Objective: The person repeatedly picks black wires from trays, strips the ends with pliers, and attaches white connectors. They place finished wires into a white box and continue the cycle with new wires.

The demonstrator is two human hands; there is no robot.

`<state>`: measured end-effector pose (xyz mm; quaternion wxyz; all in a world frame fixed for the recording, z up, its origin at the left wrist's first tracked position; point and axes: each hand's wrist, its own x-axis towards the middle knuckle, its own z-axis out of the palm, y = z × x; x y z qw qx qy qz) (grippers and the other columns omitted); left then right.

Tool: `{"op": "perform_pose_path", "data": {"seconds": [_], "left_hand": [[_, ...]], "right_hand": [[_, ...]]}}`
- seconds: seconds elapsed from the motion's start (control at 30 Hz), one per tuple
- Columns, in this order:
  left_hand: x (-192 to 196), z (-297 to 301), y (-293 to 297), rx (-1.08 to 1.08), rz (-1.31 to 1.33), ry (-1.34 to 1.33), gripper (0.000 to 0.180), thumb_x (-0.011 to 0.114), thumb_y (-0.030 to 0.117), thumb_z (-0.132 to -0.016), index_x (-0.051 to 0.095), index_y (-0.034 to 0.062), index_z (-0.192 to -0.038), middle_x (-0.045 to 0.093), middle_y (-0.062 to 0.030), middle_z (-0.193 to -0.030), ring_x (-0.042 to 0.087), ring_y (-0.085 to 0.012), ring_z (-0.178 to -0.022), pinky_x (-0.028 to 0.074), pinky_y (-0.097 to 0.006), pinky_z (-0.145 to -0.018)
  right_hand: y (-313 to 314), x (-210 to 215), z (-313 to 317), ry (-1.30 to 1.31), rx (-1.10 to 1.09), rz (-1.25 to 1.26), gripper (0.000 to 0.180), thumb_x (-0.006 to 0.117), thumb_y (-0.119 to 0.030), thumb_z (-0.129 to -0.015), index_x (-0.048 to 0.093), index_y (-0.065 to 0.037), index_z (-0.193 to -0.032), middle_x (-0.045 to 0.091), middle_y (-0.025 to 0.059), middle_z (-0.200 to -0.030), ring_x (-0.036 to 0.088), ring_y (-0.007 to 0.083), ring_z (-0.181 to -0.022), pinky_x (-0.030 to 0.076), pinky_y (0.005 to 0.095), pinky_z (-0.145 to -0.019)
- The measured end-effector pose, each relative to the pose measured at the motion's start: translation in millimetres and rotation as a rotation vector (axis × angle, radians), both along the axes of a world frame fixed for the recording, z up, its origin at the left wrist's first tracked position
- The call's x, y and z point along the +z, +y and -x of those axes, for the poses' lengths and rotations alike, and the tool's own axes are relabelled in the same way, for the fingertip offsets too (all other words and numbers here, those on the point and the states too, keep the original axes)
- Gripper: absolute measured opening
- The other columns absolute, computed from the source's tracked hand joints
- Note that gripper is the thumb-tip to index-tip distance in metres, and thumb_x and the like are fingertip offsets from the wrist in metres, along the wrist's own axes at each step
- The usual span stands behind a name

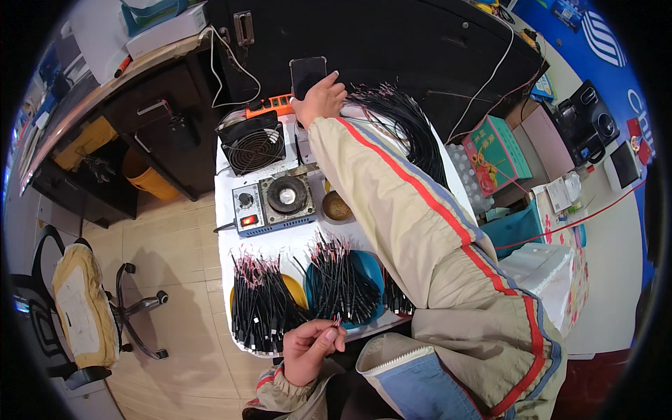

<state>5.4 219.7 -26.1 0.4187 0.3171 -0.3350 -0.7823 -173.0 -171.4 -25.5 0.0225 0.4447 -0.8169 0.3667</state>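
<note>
1. White table (294,241) carries a square heater box (273,203).
2. Right hand (320,99), beyond the box, clasps a flat black phone (306,73).
3. Left hand (309,344), nearer than the box, pinches thin black wires (336,323) with reddish tips.

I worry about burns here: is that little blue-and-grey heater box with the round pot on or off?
On, it seems: the red switch on the heater box front glows. Whether its round pot is hot, I cannot tell.

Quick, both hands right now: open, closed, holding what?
Left hand: closed, pinching a thin black wire with a reddish stripped tip.
Right hand: reached out, fingers closed on a black rectangular phone at the table's far end.
</note>
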Motion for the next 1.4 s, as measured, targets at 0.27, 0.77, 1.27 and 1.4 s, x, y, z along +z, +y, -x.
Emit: {"op": "perform_pose_path", "data": {"seconds": [0.27,0.77,1.27,1.4], "left_hand": [[2.4,2.7,4.1,0.045,0.039,-0.011,0.018,0.055,0.011,-0.096,0.063,-0.0043,-0.099,0.062,-0.0051,-0.075,0.048,-0.0046,-0.061,0.034,-0.017,-0.052],[21.5,37.0,29.6,0.032,0.107,-0.012,0.018,0.056,0.015,-0.095,0.062,-0.0021,-0.095,0.059,-0.0058,-0.066,0.036,-0.0041,-0.048,0.025,-0.021,-0.045],[32.1,41.8,56.8,-0.003,0.178,0.012,0.016,0.052,0.009,-0.096,0.060,-0.0054,-0.098,0.059,-0.0065,-0.072,0.037,-0.0036,-0.052,0.028,-0.019,-0.048],[33.9,42.0,56.9,0.013,0.198,0.002,0.016,0.053,0.009,-0.096,0.060,-0.0054,-0.099,0.059,-0.0061,-0.072,0.037,-0.0040,-0.052,0.028,-0.020,-0.048]], "right_hand": [[16.1,-1.4,36.5,0.053,0.102,0.049,0.099,0.078,-0.043,-0.068,0.024,-0.002,-0.140,0.045,0.0236,-0.120,0.044,0.0378,-0.114,0.040,0.0449,-0.096],[151.7,-9.9,258.2,0.253,0.118,-0.664,0.038,0.066,-0.031,-0.082,0.067,0.000,-0.103,0.064,0.0219,-0.108,0.062,0.0369,-0.102,0.051,0.0441,-0.087],[154.4,-24.4,273.6,0.034,0.105,-0.415,0.041,0.072,-0.034,-0.078,0.068,0.001,-0.099,0.066,0.0215,-0.105,0.063,0.0377,-0.099,0.051,0.0438,-0.086],[143.6,-32.5,273.9,0.060,0.073,-0.333,0.038,0.074,-0.033,-0.075,0.070,0.001,-0.093,0.067,0.0224,-0.097,0.064,0.0385,-0.096,0.051,0.0436,-0.085]]}}
